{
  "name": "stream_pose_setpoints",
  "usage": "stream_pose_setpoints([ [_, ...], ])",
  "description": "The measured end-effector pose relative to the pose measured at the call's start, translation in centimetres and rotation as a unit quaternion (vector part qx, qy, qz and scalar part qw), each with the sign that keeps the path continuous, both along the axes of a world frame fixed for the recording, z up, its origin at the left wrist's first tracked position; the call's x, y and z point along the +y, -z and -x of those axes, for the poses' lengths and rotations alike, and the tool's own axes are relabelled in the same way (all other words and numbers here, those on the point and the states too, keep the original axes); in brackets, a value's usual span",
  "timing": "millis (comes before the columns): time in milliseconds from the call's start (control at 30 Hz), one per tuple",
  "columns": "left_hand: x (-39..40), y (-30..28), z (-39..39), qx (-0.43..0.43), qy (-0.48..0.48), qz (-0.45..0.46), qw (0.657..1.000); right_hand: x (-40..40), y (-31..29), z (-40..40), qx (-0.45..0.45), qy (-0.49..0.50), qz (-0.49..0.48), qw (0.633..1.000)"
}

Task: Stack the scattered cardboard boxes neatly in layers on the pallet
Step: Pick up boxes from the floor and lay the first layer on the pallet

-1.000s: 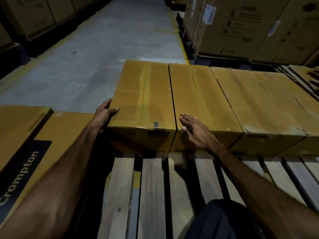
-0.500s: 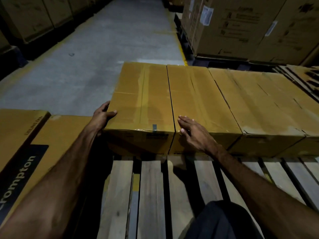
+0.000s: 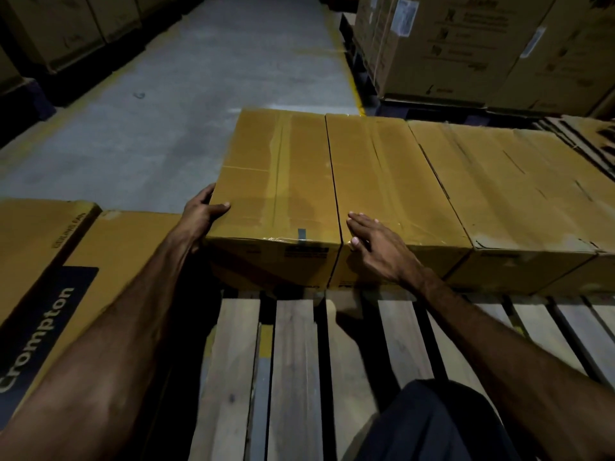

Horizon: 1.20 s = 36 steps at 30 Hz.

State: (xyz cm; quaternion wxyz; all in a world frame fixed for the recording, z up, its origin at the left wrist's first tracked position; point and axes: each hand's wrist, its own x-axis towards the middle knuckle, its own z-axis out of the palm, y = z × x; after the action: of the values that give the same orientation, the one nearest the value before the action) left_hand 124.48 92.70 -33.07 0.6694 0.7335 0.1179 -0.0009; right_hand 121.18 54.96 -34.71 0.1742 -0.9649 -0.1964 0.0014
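Note:
A row of brown cardboard boxes lies across the far side of the wooden pallet (image 3: pixel 296 371). The leftmost box (image 3: pixel 279 181) stands tight against the second box (image 3: pixel 392 181), and a third box (image 3: pixel 519 194) follows on the right. My left hand (image 3: pixel 201 214) grips the leftmost box's near left corner, thumb on top and fingers down its side. My right hand (image 3: pixel 379 247) lies flat, fingers straight, on the second box's near edge beside the seam between the two.
Two Crompton ceiling-fan boxes (image 3: pixel 40 281) lie off the pallet to the left. Bare concrete aisle (image 3: pixel 186 94) runs ahead. Tall stacked cartons (image 3: pixel 466 44) stand at the back right, flattened cardboard (image 3: pixel 585 134) at far right. My knee (image 3: pixel 439 424) is over the pallet slats.
The gap between the leftmost box and the second box has closed. Both hands have stayed in the same places on the boxes.

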Motion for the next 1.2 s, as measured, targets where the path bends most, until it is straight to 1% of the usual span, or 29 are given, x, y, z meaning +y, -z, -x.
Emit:
stream_pose_setpoints([
  [300, 0.2, 0.6, -0.3, 0.001, -0.043, -0.005, 0.999, 0.3, -0.1, 0.4, -0.005, -0.001, 0.024, 1.0],
  [467, 0.2, 1.0, -0.1, -0.009, -0.068, -0.031, 0.997, 0.1, -0.4, 0.4, -0.008, -0.009, 0.043, 0.999],
  [533, 0.3, 0.6, -0.2, 0.0, -0.065, -0.011, 0.998, -0.1, -0.6, 0.4, -0.007, -0.016, 0.062, 0.998],
  [600, 0.4, 0.1, 0.0, 0.007, -0.071, 0.045, 0.996, -0.3, -1.0, 0.6, -0.012, -0.026, 0.085, 0.996],
  [667, 0.7, -1.1, 1.0, 0.021, -0.076, 0.068, 0.995, 0.1, -2.1, 0.9, -0.012, -0.02, 0.079, 0.997],
  [733, 1.4, -3.0, 3.0, 0.046, -0.056, 0.011, 0.997, 0.7, -3.3, 1.7, -0.003, 0.01, 0.047, 0.999],
  [800, 2.7, -5.8, 4.8, 0.049, -0.008, -0.079, 0.996, 1.6, -5.3, 2.9, 0.015, 0.049, 0.011, 0.999],
  [833, 3.2, -7.6, 5.7, 0.057, 0.004, -0.1, 0.993, 2.0, -6.3, 3.5, 0.025, 0.066, -0.007, 0.997],
  [900, 3.9, -10.6, 7.5, 0.071, 0.016, -0.119, 0.99, 3.0, -8.6, 5.0, 0.04, 0.096, -0.045, 0.994],
  [1033, 3.5, -17.6, 12.4, 0.096, 0.025, -0.147, 0.984, 4.6, -15.3, 9.3, 0.07, 0.121, -0.127, 0.982],
  [1133, 2.1, -23.4, 17.3, 0.116, 0.045, -0.127, 0.984, 5.1, -21.3, 13.2, 0.084, 0.162, -0.192, 0.964],
  [1200, 0.8, -27.8, 21.0, 0.126, 0.058, -0.123, 0.983, 5.1, -26.0, 16.4, 0.114, 0.196, -0.223, 0.948],
])
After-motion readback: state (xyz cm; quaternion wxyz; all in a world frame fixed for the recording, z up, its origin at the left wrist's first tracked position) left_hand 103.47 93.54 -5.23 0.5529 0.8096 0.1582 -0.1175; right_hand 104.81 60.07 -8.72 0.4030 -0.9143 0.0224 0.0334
